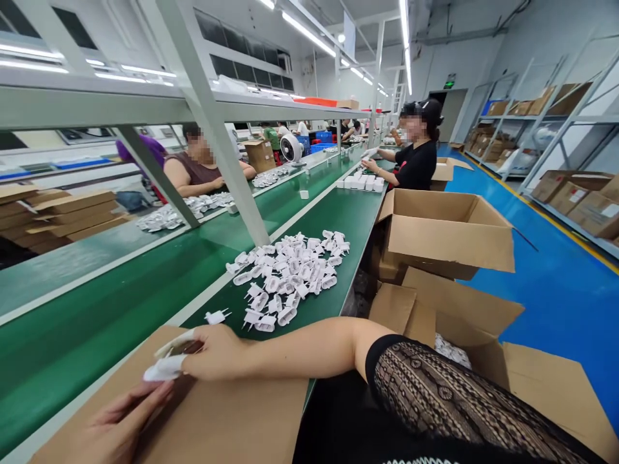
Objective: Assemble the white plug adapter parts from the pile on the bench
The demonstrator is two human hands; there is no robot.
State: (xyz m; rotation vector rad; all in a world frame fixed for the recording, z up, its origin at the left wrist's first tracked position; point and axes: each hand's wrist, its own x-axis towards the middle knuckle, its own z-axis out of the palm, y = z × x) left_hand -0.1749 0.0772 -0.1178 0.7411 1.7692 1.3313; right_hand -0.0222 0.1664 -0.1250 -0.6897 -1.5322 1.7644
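My right hand (215,351) reaches across from the right over a brown cardboard sheet (242,419), with white coverings on its fingertips. Its thumb and fingers are curled towards each other; whatever lies between them is too small to make out. Just below, my left hand (113,422) has its thumb and finger tips drawn together close to the right fingertips, and any small thing there is hidden. One white two-pin plug piece (217,316) lies by itself beyond my right hand. Past it spreads a loose heap of such plug pieces (290,270) on the green work surface (355,212).
Open cardboard boxes (449,222) stand along the right side of the bench. A slanting metal post (232,148) rises beside the green belt (120,293). A co-worker in black (418,154) handles white pieces farther along; another person (203,167) sits across the belt.
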